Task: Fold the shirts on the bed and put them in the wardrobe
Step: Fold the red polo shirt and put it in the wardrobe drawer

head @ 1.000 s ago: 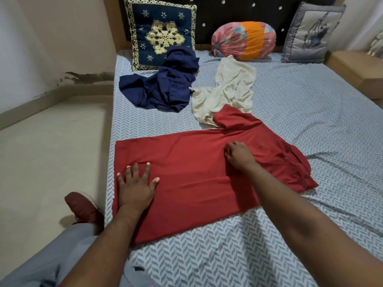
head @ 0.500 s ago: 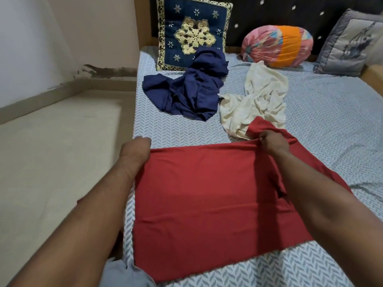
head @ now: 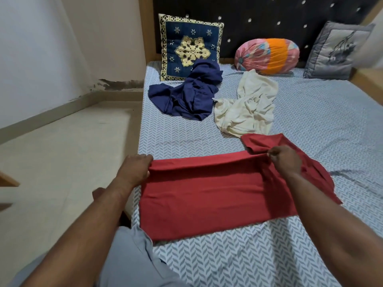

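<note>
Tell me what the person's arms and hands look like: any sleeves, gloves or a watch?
Both forearms are bare as far as the picture shows: no sleeves, gloves, watch or bracelet at the left hand or right hand. The only clothing in view is light grey-blue trousers.

Left hand (head: 135,169), right hand (head: 285,160) now pinch red shirt (head: 207,195) far edge, lifted.

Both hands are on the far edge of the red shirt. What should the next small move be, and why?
Likely pull that edge toward the body and lay it over the near half. The left hand and right hand both hold the far edge of the red shirt, raised slightly off the bed, while its near half lies flat.
</note>
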